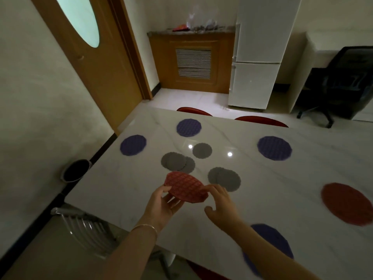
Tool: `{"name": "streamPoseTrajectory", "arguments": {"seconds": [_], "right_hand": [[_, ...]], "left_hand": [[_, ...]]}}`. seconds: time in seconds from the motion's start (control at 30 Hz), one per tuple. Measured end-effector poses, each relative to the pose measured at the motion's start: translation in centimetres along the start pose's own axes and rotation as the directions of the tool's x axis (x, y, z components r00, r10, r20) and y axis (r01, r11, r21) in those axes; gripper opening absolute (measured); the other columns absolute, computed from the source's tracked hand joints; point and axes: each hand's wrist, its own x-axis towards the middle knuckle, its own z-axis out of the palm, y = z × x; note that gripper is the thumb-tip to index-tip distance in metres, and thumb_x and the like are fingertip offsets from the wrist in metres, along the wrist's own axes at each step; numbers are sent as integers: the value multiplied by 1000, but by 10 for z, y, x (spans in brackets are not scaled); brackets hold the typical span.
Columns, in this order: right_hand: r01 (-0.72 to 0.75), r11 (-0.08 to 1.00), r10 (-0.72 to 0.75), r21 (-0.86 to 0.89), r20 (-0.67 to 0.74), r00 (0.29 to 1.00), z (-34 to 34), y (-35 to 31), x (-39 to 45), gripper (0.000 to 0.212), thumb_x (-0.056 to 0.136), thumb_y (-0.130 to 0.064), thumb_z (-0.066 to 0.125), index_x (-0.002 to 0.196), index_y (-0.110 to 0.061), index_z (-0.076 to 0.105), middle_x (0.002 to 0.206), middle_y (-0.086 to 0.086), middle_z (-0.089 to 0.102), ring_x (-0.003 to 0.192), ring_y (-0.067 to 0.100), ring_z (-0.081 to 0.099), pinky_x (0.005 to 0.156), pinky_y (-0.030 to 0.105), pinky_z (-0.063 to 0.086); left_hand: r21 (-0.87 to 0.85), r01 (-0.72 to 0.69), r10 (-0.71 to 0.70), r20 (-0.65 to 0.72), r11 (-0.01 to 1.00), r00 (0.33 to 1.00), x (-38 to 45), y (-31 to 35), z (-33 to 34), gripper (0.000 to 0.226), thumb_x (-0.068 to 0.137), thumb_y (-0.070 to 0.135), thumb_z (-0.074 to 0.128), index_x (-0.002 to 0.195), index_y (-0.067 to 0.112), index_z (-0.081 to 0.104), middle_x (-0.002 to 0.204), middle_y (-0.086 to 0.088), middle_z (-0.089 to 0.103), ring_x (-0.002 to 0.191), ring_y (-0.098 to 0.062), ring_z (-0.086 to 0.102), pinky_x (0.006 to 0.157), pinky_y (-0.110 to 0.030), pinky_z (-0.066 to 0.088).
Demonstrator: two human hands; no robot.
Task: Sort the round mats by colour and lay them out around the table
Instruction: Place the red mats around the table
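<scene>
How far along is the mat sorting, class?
Done: four purple mats and one red mat lie near the table edges. In hand: both the left hand and right hand hold red mats. Left: grey mats clustered mid-table.

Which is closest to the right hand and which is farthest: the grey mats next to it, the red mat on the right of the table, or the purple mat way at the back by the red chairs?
From the right hand:
1. Grey mats, just beyond its fingertips.
2. Red mat, lying flat far to the right.
3. Purple mat, at the table's far edge.
</scene>
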Motion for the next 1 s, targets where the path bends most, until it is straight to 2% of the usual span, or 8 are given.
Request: {"name": "streamPoseTrajectory", "arguments": {"seconds": [0.13, 0.23, 0.3, 0.43, 0.57, 0.63, 0.8, 1.0], "right_hand": [[-354, 902, 369, 246, -18, 929, 21, -13, 37, 35, 87, -7, 51, 117, -23, 55, 115, -1, 51, 105, 16, 51, 91, 35, 46], [-578, 589, 588, 565, 191, 786, 36, -26, 66, 31, 90, -16, 55, 121, -17, 52, 115, 8, 58, 100, 24, 60, 88, 42, 53], [-595, 473, 612, 649, 244, 752, 51, -35, 79, 33, 84, -9, 64, 116, -14, 53, 109, 9, 60, 91, 22, 64, 70, 31, 58], [-593, 545, 695, 592, 76, 715, 89, -51, 88, 37, 74, 11, 66, 104, -10, 59, 107, 9, 57, 81, 18, 61, 54, 20, 54], [-645, 644, 722, 411, -49, 690, 134, -70, 82, 46, 72, 12, 63, 115, -3, 58, 115, 17, 55, 89, 31, 61, 75, 41, 57], [-669, 678, 718, 305, -82, 691, 153, -81, 78, 49, 72, 8, 64, 119, -5, 56, 118, 17, 49, 98, 32, 58, 81, 40, 55], [-716, 680, 731, 158, -80, 677, 179, -91, 73, 55, 73, -1, 69, 125, -10, 54, 122, 16, 45, 105, 26, 51, 80, 20, 40], [-744, 666, 745, 42, -58, 664, 206, -92, 65, 66, 70, -21, 74, 131, -16, 48, 126, 11, 44, 111, 26, 49, 93, 34, 47]], "left_hand": [[-10, 34, -34, 0, 999, 999, 22, 34, -20, 19, 80, 8, 55, 94, 7, 69, 87, -15, 67, 74, -30, 69, 61, -37, 58], [42, 98, -100, 46, 994, 994, 43, 56, -36, 26, 80, 6, 53, 102, 4, 67, 93, -18, 66, 82, -35, 65, 64, -41, 58], [139, 149, -160, 69, 979, 985, 59, 72, -48, 27, 82, 5, 50, 104, 3, 65, 95, -19, 65, 86, -36, 63, 67, -43, 58], [530, 89, -151, 75, 843, 986, 85, 98, -73, 29, 86, 0, 48, 111, 8, 61, 96, -15, 65, 82, -30, 65, 60, -38, 58], [789, -69, -96, 160, 610, 982, 95, 107, -104, 41, 84, -1, 56, 119, 19, 52, 98, -8, 62, 79, -22, 65, 52, -30, 58], [882, -201, -56, 248, 426, 967, 101, 112, -118, 50, 74, 11, 65, 120, 24, 50, 91, -1, 61, 78, -18, 63, 55, -31, 58], [914, -404, -54, 405, 24, 913, 114, 124, -140, 69, 59, 36, 73, 121, 19, 50, 104, -1, 64, 83, -12, 59, 65, -25, 49], [926, -370, -93, 364, -69, 927, 121, 119, -157, 88, 50, 39, 85, 125, 16, 43, 119, -11, 56, 104, -26, 60, 87, -39, 52]]}}
